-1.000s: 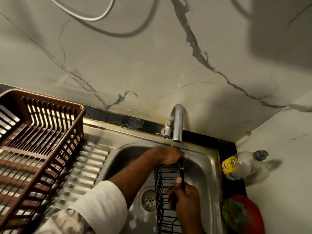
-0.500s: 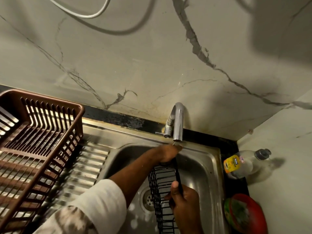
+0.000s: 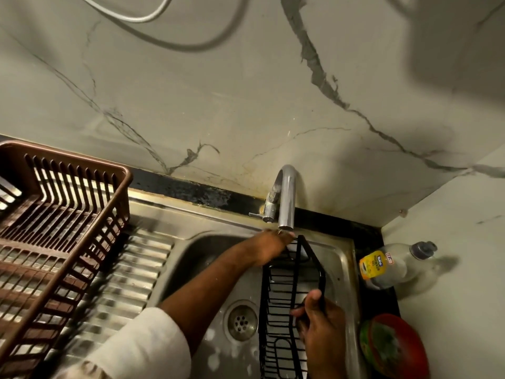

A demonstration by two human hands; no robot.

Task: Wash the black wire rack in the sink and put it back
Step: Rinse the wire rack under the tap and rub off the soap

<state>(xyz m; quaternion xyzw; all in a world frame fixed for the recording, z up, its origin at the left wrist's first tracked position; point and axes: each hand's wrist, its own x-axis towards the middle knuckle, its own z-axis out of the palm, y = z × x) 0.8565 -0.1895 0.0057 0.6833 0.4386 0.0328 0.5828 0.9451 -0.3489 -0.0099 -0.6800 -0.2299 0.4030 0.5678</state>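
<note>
1. A brown plastic dish basket (image 3: 54, 228) stands at the far left on the ribbed steel drainboard (image 3: 131, 274).
2. The person's left arm, in a pale rolled sleeve (image 3: 142, 348), reaches across the basin of the steel sink (image 3: 347, 269).
3. The round drain (image 3: 241, 321) lies in the sink floor, just left of the rack.
4. The left hand (image 3: 270, 247) sits directly under the spout of the chrome tap (image 3: 287, 198), at the far end of the black wire rack (image 3: 278, 310); whether its fingers curl round the wire cannot be told.
5. The rack is held lengthwise inside the basin, its far end up near the spout.
6. The right hand (image 3: 322, 324) grips the rack's right rim at its near part, thumb up along the wire.
7. On the dark counter right of the sink lies a clear bottle (image 3: 393, 263) with a yellow label, and nearer, a red bowl (image 3: 393, 348).
</note>
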